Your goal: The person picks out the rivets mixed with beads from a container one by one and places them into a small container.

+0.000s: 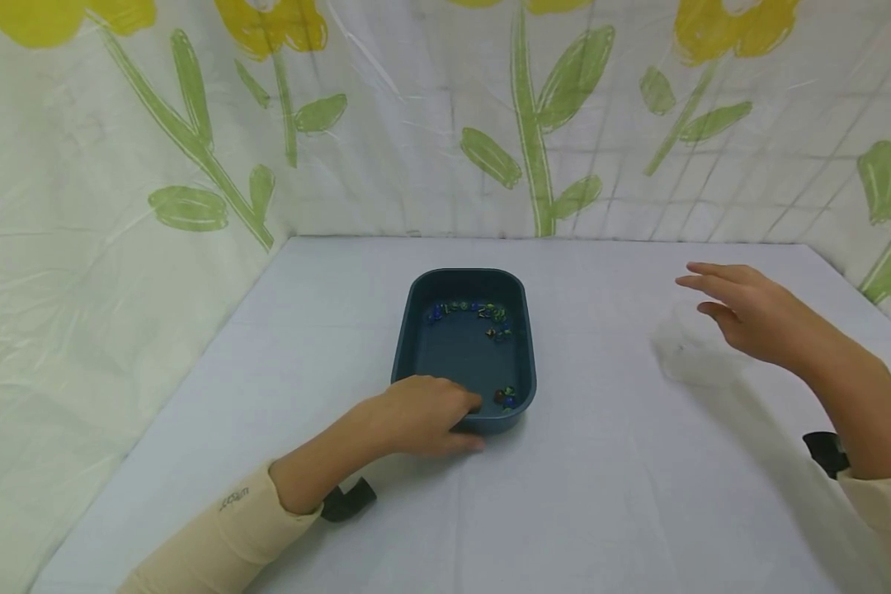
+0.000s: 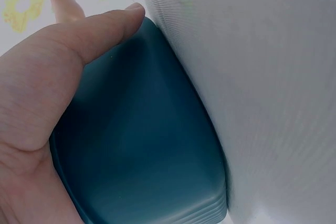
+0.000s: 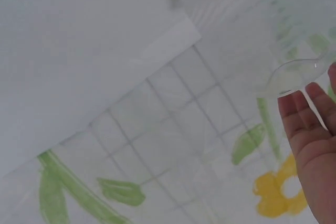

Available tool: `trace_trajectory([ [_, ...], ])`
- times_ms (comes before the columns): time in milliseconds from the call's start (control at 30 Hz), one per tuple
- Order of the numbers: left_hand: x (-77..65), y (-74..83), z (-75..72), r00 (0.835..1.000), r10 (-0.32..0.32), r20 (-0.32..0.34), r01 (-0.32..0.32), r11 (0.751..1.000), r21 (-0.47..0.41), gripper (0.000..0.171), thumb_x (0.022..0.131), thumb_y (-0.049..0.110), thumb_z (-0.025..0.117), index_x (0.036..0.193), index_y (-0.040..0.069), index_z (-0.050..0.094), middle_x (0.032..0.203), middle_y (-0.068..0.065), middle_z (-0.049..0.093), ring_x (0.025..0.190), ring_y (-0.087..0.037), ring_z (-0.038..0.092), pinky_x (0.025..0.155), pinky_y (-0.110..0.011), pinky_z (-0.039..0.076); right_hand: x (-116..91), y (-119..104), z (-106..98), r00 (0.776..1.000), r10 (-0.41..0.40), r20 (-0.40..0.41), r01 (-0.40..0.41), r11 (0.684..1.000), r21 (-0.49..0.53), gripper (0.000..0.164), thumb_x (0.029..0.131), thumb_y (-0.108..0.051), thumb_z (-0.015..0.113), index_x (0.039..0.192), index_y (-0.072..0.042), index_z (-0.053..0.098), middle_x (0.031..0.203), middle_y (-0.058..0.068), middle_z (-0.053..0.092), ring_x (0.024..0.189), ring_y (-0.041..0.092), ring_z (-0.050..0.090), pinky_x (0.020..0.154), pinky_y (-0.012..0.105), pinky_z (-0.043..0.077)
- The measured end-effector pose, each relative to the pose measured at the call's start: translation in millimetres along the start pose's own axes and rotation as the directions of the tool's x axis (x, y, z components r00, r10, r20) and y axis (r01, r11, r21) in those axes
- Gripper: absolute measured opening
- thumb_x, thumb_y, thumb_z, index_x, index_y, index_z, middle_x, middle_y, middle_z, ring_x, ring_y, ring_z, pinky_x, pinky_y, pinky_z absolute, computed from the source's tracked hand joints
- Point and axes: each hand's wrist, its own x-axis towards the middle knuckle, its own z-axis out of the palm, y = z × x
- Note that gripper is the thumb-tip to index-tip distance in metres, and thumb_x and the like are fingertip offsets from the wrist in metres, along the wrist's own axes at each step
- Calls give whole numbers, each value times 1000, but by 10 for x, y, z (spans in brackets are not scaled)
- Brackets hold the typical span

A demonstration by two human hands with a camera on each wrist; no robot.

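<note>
**Your left hand (image 1: 416, 417) grips the dark blue bin (image 1: 456, 359); your right hand (image 1: 757, 318) is loosely extended**

You pinch the bin's near left corner with your left hand, thumb outside the wall, fingers over the rim. The bin stands mid-table, with glass marbles (image 1: 464, 306) along its far end and right side, and 1 small cluster in the near right corner.

On the right, your right hand has its fingers mostly straight, thumb apart, at a clear container (image 1: 701, 367). Its rim shows just beside your fingertips in the right wrist view; you cannot tell whether they touch.

Small dark lettering marks your left sleeve (image 1: 226, 528), too small to read surely.
</note>
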Motion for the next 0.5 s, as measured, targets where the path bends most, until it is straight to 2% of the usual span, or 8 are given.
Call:
trace_trajectory([
  [233,-2,3,-7,1000,-9,5,9,1000,12,35,94,45,70,104,11,69,74,11,55,67,-9,51,61,-28,43,113,-69,55,998,14,58,-15,1000,21,52,73,20,75,121,3,65,128,29,59,114,49,53,84,59,45],
  [500,-3,-2,-7,1000,-10,12,10,1000,6,35,94,45,69,104,12,68,75,11,55,68,-9,52,62,-27,44,401,-256,137,992,-19,121,11,998,66,48,82,16,71,126,2,63,130,24,59,119,43,53,92,57,44],
])
